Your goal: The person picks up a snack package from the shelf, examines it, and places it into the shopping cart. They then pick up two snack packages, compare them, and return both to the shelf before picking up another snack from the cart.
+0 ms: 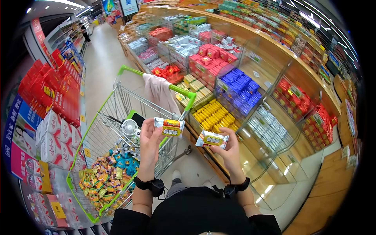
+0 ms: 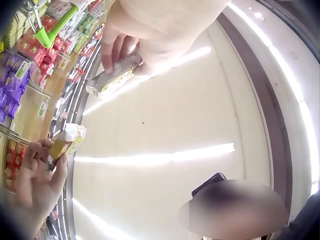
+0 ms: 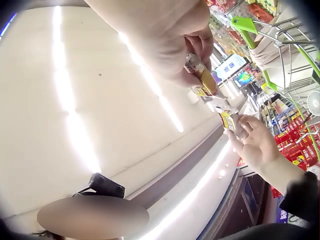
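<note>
In the head view my left hand [image 1: 150, 139] pinches a small wrapped snack bar [image 1: 170, 127] with a yellow and red label and silvery ends. My right hand [image 1: 228, 150] pinches a second wrapped snack bar [image 1: 212, 140], white with a yellow label, between thumb and fingers. Both bars are held up side by side, a short gap apart, labels turned toward me. The left wrist view shows the silver-grey side of the left bar [image 2: 117, 75]. In the right wrist view the right bar [image 3: 201, 75] appears with its yellow side and crinkled end.
A shopping cart [image 1: 102, 111] with green trim stands left, holding many wrapped candies [image 1: 103, 182], a small white fan [image 1: 131, 127] and a cloth [image 1: 159, 92] over its handle. Candy bins with yellow packets [image 1: 214, 116] and blue packets [image 1: 239, 91] line the right. Red boxes [image 1: 53, 88] are stacked left.
</note>
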{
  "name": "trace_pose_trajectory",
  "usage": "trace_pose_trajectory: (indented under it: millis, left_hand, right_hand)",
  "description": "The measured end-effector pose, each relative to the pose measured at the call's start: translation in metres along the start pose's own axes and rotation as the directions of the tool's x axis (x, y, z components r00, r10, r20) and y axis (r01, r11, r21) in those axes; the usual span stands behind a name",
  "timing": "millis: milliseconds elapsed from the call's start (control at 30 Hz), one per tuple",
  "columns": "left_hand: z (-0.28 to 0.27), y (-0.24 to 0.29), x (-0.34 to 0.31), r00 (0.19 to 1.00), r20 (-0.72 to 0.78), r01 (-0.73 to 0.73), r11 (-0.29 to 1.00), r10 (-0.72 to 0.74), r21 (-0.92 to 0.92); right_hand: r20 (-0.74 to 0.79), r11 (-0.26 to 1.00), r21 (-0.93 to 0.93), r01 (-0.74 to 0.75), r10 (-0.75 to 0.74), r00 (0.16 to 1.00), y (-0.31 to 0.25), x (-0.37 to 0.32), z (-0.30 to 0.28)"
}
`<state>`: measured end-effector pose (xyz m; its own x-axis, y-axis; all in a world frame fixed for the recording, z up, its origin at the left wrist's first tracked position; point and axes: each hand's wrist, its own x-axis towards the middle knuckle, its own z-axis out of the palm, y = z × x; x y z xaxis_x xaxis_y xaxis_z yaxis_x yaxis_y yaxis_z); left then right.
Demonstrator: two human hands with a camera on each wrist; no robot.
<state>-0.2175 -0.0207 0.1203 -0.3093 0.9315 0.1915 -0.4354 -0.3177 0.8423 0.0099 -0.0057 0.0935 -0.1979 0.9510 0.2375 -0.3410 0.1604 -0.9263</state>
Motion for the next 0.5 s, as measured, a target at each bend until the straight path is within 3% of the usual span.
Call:
trace_pose_trajectory:
  millis: [100,500]
  left_hand:
    - [0.012,-0.008,-0.002,0.999,0.043,0.026,0.999,-0.027,0.018]
    - [0.051,-0.028,-0.027,0.948,0.183,0.220,0.953,-0.259,0.207]
  right_hand:
    - [-0.058,0.988,0.146,-0.047,0.056,0.997,-0.016,-0.006,-0.010]
    - [-0.168,0.981,0.191,0.030,0.002,0.986,-0.023,-0.026,-0.052]
